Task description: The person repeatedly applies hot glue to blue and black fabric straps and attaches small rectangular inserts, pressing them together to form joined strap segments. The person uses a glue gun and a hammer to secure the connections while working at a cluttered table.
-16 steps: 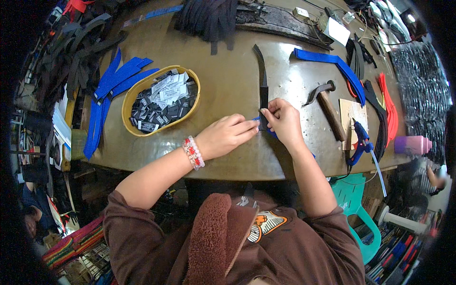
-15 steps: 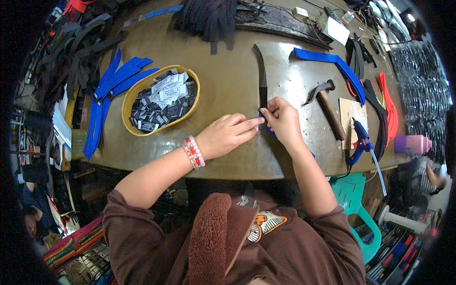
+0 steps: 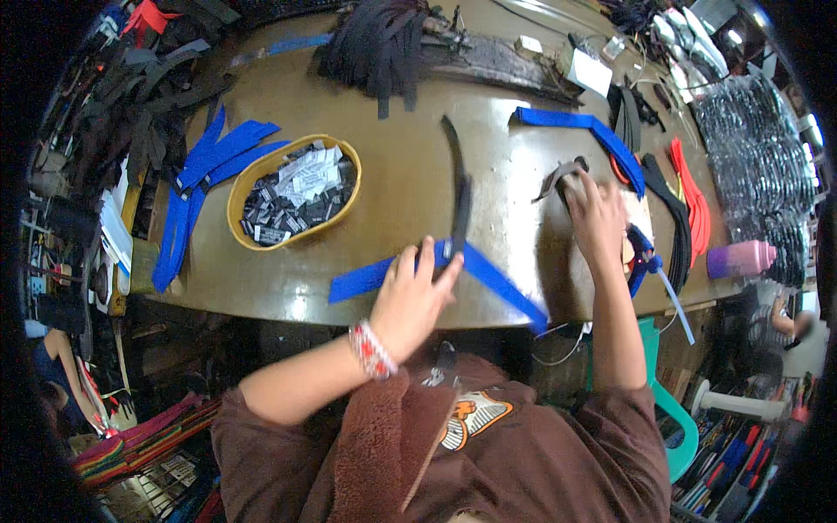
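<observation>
A long blue strap (image 3: 497, 283) lies along the near edge of the brown table (image 3: 392, 187). A black strap (image 3: 457, 187) runs from the table's middle down onto it and crosses it. My left hand (image 3: 414, 295) rests on that crossing, with its fingers pinning both straps down. My right hand (image 3: 597, 218) has reached to the right and closes over the handle of a hammer, whose metal head (image 3: 562, 172) shows just left of the fingers.
A yellow oval bowl (image 3: 235, 199) of black and white labels sits at the left, with blue straps (image 3: 187, 205) beside it. More blue (image 3: 580, 122), black and red straps (image 3: 689, 187), a blue glue gun (image 3: 645, 260) and a pink bottle (image 3: 741, 259) lie at the right. Black straps (image 3: 375, 44) are piled at the back.
My right hand has left the strap crossing and moved right onto the hammer. My left hand now holds the straps alone, and the blue strap shows at full length.
</observation>
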Demonstrator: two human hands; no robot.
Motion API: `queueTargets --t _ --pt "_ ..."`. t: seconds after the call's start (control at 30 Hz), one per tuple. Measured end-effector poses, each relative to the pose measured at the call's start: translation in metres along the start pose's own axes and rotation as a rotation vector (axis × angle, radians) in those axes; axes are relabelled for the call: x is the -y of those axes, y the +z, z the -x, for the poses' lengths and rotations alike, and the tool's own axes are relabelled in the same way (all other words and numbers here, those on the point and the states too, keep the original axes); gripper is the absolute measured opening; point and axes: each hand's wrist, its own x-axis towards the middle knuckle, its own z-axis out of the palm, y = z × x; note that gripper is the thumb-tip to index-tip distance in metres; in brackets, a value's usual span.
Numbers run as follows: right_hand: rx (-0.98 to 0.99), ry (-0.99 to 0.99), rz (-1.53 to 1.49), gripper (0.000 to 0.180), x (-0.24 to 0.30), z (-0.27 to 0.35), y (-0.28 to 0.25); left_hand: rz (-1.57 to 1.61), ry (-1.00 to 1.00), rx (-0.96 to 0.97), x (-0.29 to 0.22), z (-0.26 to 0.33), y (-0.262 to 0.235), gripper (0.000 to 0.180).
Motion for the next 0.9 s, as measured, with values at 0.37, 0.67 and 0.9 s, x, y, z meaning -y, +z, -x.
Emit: queueTargets --t 0.37,0.67,0.9 --pt "-0.212 -0.274 -0.503 0.057 0.047 0.081 -0.074 0.186 0.19 -0.001 -0.037 -0.019 0.031 0.081" --pt "0.104 -0.069 -0.707 0.055 0.053 0.136 -0.079 0.136 0.157 0.055 -0.038 -0.019 0.025 0.078" --pt "0.261 0.155 -0.753 0.055 0.048 0.142 -0.072 0.199 0.173 -0.042 -0.038 -0.019 0.024 0.076"
